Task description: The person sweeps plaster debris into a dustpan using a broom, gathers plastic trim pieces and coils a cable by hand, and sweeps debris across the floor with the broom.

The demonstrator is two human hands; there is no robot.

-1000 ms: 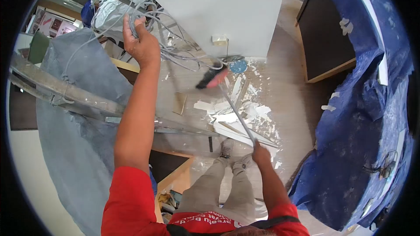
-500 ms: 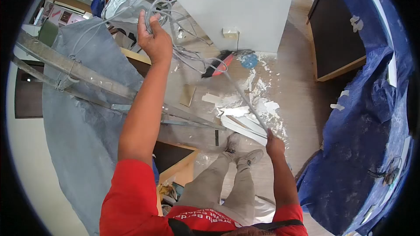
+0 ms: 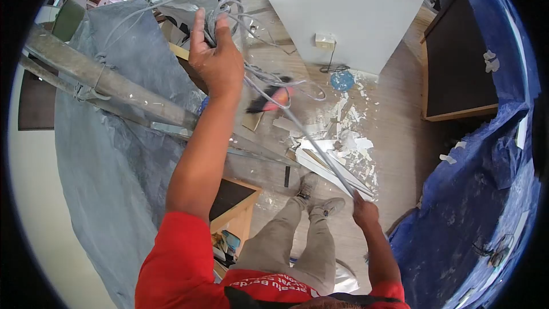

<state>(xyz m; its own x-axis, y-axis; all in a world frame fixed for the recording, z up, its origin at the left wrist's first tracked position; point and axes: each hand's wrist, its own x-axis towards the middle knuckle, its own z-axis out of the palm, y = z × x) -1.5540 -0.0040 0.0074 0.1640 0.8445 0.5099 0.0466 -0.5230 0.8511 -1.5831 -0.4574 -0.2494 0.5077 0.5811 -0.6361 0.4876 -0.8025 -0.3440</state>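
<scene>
My left hand [image 3: 217, 60] is raised at the upper left, thumb and fingers around a loose coil of grey cable [image 3: 230, 8]. Loops of this cable hang down past the wrist and over the floor. Lower right, my right hand [image 3: 365, 212] is closed around the end of a broom handle [image 3: 317, 146]. The broom's red and black head [image 3: 274, 98] is near the floor, smeared by motion and partly behind the hanging cable. White flakes and scraps [image 3: 349, 131] are scattered to the right of the broom head, with long white strips [image 3: 326, 174] nearer my feet.
A ladder [image 3: 114, 77] slants in from the left beside a grey sheet [image 3: 108, 166]. Ahead stands a white wall panel [image 3: 343, 0] with a socket box [image 3: 325, 40]. A blue disc [image 3: 342, 80] lies at its foot. Blue sheeting [image 3: 457, 217] drapes the right side.
The broom head has swung left across the floor, away from the wall's foot. Both hands keep their hold, and the view has shifted slightly.
</scene>
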